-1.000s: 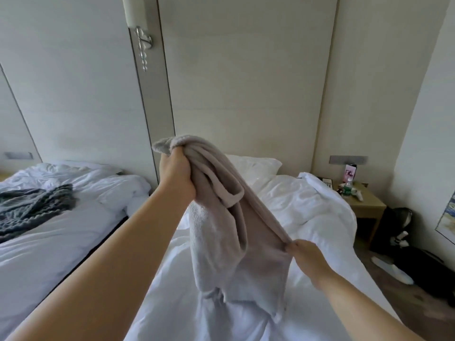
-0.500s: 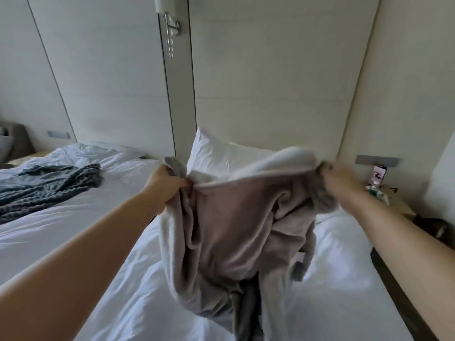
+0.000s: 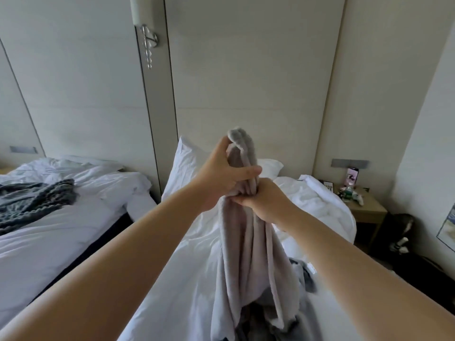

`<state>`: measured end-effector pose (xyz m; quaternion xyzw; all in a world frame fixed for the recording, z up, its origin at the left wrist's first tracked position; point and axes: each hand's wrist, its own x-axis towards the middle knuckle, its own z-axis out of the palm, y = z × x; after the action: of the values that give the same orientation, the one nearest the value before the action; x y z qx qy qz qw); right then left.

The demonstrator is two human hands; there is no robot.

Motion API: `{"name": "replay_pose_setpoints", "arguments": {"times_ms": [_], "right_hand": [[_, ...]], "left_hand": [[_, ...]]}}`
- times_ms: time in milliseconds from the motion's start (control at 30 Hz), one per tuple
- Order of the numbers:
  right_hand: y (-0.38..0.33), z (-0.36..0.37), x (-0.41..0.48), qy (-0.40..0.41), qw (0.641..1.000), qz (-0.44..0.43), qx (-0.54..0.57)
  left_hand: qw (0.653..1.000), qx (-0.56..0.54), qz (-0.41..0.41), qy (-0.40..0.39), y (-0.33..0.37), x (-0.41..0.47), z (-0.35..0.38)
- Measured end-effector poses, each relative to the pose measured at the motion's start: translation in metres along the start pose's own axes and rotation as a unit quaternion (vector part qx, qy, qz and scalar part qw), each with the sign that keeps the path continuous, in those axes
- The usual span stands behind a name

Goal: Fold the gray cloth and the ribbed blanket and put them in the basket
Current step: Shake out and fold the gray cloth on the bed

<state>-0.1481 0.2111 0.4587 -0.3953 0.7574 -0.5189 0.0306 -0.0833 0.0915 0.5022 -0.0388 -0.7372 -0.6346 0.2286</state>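
The gray cloth [image 3: 248,254] hangs in long folds above the white bed [image 3: 187,279] in front of me. My left hand [image 3: 221,173] grips its bunched top edge, with a corner sticking up above the fingers. Right beside it, touching, my right hand [image 3: 263,200] holds the same bunch just below. The cloth's lower end reaches the bed, where more gray fabric lies. The ribbed blanket [image 3: 32,203], dark gray, lies crumpled on the other bed at the left. No basket is in view.
A white pillow [image 3: 187,163] leans against the wall behind the cloth. A nightstand [image 3: 366,207] with a bottle and small items stands at the right. A dark gap [image 3: 103,244] separates the two beds. A wall lamp [image 3: 145,33] hangs above.
My hands, spread apart with the cloth stretched between them half a second ago, have come together. The cloth now hangs doubled in one bunch.
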Motion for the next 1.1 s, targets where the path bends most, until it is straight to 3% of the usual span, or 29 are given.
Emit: {"name": "replay_pose_setpoints", "arguments": {"times_ms": [133,267,300,400,467,533,633,700,767,833,933,1000,1100], "right_hand": [[-0.029,-0.014,0.003,0.060,0.995,-0.034,0.066],[-0.052,-0.023,0.013,0.195,0.961,0.006,0.198],[-0.059,-0.027,0.014,0.216,0.950,0.021,0.224],[-0.072,-0.048,0.009,0.252,0.944,-0.016,0.211],[-0.078,-0.076,-0.001,0.298,0.930,-0.071,0.201],[-0.076,-0.113,-0.014,0.383,0.893,-0.092,0.216],[-0.046,-0.157,-0.036,0.518,0.843,-0.014,0.145],[-0.018,-0.158,-0.045,0.493,0.867,0.074,0.024],[0.003,-0.134,-0.052,0.358,0.916,0.168,-0.073],[0.007,-0.094,-0.058,0.209,0.942,0.227,-0.130],[0.009,-0.040,-0.054,0.087,0.967,0.156,-0.180],[0.006,-0.027,-0.048,0.110,0.973,0.138,-0.147],[-0.001,-0.042,-0.037,0.252,0.958,0.125,-0.061]], "left_hand": [[0.998,-0.025,-0.048,0.032,-0.024,-0.008,-0.011],[0.976,0.098,-0.116,-0.156,-0.063,-0.025,-0.002],[0.967,0.140,-0.128,-0.168,-0.077,-0.029,0.007],[0.949,0.224,-0.186,-0.121,-0.124,-0.034,0.026],[0.908,0.330,-0.232,-0.115,-0.151,-0.038,0.023],[0.872,0.401,-0.252,-0.123,-0.175,-0.044,0.009],[0.879,0.379,-0.275,-0.091,-0.191,-0.041,-0.016],[0.913,0.325,-0.243,-0.051,-0.179,-0.027,-0.022],[0.954,0.241,-0.177,-0.017,-0.144,-0.009,-0.010],[0.981,0.149,-0.128,0.004,-0.093,0.004,0.012],[0.995,0.092,-0.018,-0.033,-0.025,0.017,0.038],[0.979,0.159,0.092,-0.089,-0.003,0.021,0.039],[0.917,0.341,0.191,-0.081,-0.016,0.025,0.016]]}}
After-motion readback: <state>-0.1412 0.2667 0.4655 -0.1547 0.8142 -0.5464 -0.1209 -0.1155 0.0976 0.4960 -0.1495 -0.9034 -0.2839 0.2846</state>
